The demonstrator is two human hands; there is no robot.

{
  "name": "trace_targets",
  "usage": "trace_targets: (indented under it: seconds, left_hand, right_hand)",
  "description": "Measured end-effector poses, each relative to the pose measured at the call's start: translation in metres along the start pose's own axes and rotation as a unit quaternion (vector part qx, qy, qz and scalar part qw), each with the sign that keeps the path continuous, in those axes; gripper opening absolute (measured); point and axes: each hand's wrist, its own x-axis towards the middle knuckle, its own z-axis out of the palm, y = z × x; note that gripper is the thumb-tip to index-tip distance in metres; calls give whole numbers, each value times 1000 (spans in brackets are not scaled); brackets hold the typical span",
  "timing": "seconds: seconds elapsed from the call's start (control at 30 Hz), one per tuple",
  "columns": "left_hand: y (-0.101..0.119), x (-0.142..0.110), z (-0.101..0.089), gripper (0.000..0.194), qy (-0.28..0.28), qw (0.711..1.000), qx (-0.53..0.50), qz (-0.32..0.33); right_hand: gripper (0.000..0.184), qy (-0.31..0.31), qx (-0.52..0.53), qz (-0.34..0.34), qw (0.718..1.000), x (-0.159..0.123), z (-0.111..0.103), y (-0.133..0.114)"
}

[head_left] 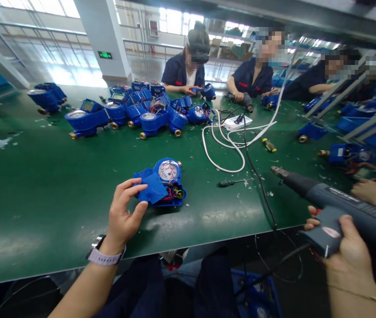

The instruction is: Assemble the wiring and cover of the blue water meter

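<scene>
Right hand (353,254) grips heat gun (360,203); left hand (125,216), separate and half-open, touches flap (155,189) of meter (171,172) at 2 o'clock. Meter probably heavy; support from below.

Two heat guns (343,201), two screwdrivers (226,183), one white power strip (236,123), one wristwatch (105,257); one blue water meter (169,170) up front, over a dozen more beyond.

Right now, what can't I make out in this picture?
Head view:
- Heat gun: rear end cut off by right edge.
- Right hand: some fingers hidden behind the gun's handle.
- Nearest blue meter: wiring partly hidden behind blue cover.
- Dial: markings too small to read.
</scene>
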Motion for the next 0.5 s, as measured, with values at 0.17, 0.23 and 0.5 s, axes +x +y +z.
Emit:
trace_targets:
  seconds: [0.17,0.23,0.5]
  left_hand:
    - [-7,-4,5,36,19,999,36,29]
    - [-8,-5,7,35,32,998,46,31]
    - [-18,-9,13,50,60,997,21,48]
  right_hand:
    - [56,-1,-36,44,998,42,10,15]
    - [57,14,-35,44,998,55,21,18]
    - [25,144,-122,-117,975,88,54,22]
